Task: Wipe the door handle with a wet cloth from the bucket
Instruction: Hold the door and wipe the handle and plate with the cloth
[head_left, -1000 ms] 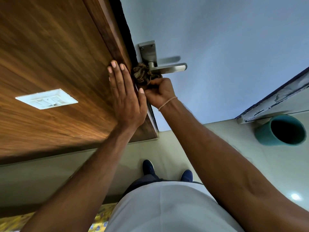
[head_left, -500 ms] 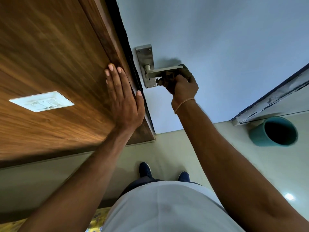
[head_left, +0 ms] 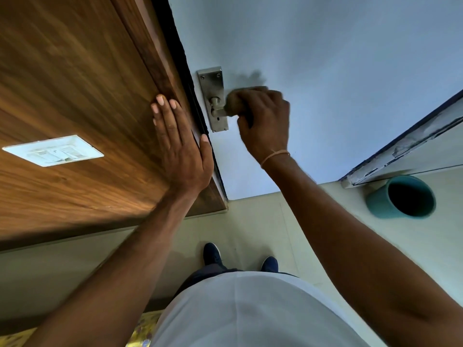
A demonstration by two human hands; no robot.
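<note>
Left hand (head_left: 180, 151) flat, fingers spread; right hand (head_left: 263, 118) clenched, arm outstretched

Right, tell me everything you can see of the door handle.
The door handle looks like brushed silver metal: a tall backplate with two screws at its top corners, a round neck and a lever. It is fixed to the pale blue door near its edge. Only the lever's root shows; the right hand wraps the rest with a blurred brownish cloth. A small slot sits below the neck.

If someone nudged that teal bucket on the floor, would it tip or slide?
The teal bucket looks wide and squat, so it would probably slide rather than tip. The floor looks smooth, which favours sliding. Its inside is dark, so how full or heavy it is cannot be told.
</note>
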